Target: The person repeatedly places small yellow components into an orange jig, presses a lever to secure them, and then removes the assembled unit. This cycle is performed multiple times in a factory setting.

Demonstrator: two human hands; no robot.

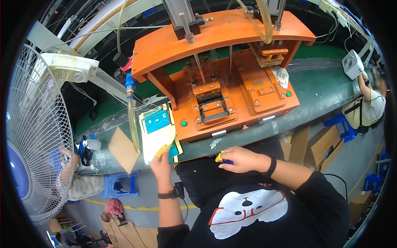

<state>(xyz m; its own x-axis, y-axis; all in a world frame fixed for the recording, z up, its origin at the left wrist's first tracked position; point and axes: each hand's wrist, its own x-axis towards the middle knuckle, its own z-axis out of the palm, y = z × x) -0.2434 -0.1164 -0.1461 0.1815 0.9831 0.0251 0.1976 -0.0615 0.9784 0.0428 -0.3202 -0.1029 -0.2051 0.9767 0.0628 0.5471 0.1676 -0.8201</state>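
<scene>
My left hand [160, 166], with a yellow finger cover on, is at the near edge of a stack of sheets. Its fingers are closed on a pale yellow sheet [156, 140]. Under and beyond that sheet shows a blue sheet [158, 122] with small white cut-outs. My right hand [242, 160] is in front of the bench edge, fingers curled, with yellow covering on the fingertips. A small dark blue thing [227, 162] sticks out of its grip; its kind is hidden. An orange press machine [194, 131] stands just beyond both hands, with a black frame [213, 108] in its left fixture.
A brown cardboard piece [124, 149] lies left of the sheets on the green bench [318, 97]. A clear hose [132, 120] hangs beside them. A large fan [37, 136] stands at far left. Open cartons [322, 146] are at right. Other people sit farther off on both sides.
</scene>
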